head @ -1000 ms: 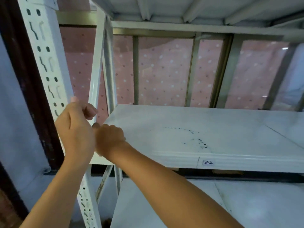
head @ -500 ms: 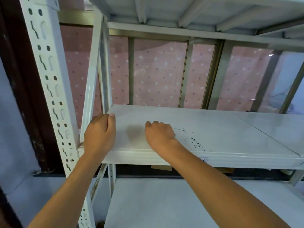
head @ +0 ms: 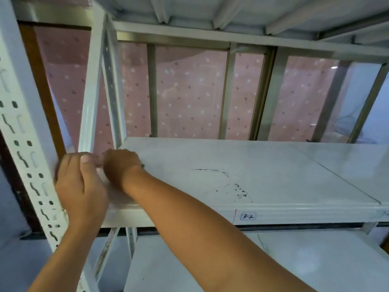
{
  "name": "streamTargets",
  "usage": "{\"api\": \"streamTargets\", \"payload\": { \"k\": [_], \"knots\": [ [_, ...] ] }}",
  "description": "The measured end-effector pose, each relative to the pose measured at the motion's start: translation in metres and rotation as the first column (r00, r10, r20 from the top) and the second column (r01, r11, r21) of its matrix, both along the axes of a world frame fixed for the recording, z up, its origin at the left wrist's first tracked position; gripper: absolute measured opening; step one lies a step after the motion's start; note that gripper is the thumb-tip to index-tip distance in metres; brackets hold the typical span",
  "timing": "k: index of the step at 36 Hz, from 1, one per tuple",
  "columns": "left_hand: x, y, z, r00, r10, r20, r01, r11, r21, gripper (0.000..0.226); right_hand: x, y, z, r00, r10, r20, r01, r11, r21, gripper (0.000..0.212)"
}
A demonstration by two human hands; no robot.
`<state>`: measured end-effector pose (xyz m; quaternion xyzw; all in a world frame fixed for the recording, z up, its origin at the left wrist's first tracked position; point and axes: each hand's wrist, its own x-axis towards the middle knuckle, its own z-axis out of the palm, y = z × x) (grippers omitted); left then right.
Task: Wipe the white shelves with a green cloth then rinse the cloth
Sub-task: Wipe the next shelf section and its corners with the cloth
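The white shelf (head: 242,165) lies bare across its middle and right, from the near lip to the far edge, with only thin black scuff marks (head: 237,188) on it; a hand could sweep there freely. Overhead, the ribbed underside of the upper shelf (head: 210,11) caps that space. At the far edge, the window frame bars (head: 228,93) and the pink dotted curtain (head: 189,98) close it off. The near left corner is crowded: the left hand (head: 81,188) and right hand (head: 121,165) are bunched there, touching, hemmed in by the slotted upright (head: 23,148) and the slanted brace (head: 91,91). Beneath the lip, the lower shelf (head: 273,260) is open too, though the right forearm (head: 200,224) crosses in front of it.
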<state>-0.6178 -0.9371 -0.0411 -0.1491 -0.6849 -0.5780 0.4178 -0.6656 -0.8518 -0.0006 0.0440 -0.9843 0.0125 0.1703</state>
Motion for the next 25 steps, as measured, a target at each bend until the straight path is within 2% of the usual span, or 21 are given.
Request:
{"api": "streamTargets", "payload": {
  "k": [2,4,8,10,14,18,22,25],
  "knots": [
    [-0.001,0.002,0.001,0.997,-0.001,0.08,0.008,0.996,-0.087,0.031,-0.004,0.019,0.001,0.996,-0.072,0.045,0.071,0.997,0.018,0.029],
    [-0.002,0.004,0.002,0.995,0.012,0.096,0.011,0.973,-0.229,0.026,-0.002,0.045,0.001,0.986,-0.151,0.065,0.146,0.986,0.078,0.035],
    [-0.007,0.009,0.003,0.995,0.025,0.096,0.026,0.866,-0.499,0.022,0.018,0.097,0.002,0.951,-0.304,0.057,0.296,0.948,0.118,0.036],
    [-0.009,0.01,0.001,0.995,0.03,0.091,0.028,0.816,-0.578,0.021,0.031,0.119,0.0,0.931,-0.359,0.059,0.349,0.927,0.14,0.035],
    [-0.012,0.011,-0.003,0.996,0.063,0.062,-0.007,0.755,-0.656,0.019,0.053,0.155,-0.001,0.896,-0.442,0.051,0.414,0.871,0.263,0.035],
    [-0.012,0.01,-0.002,0.996,0.076,0.052,-0.021,0.741,-0.671,0.021,0.065,0.178,0.008,0.908,-0.416,0.051,0.368,0.85,0.378,0.039],
    [-0.012,0.012,0.0,0.996,0.073,0.055,-0.018,0.744,-0.668,0.02,0.073,0.214,0.029,0.951,-0.306,-0.041,0.303,0.901,0.311,0.034],
    [-0.006,0.02,0.002,0.997,0.076,-0.025,-0.071,0.693,-0.718,0.016,0.083,0.249,0.044,0.965,-0.258,-0.045,0.262,0.941,0.213,0.019]
  ]
}}
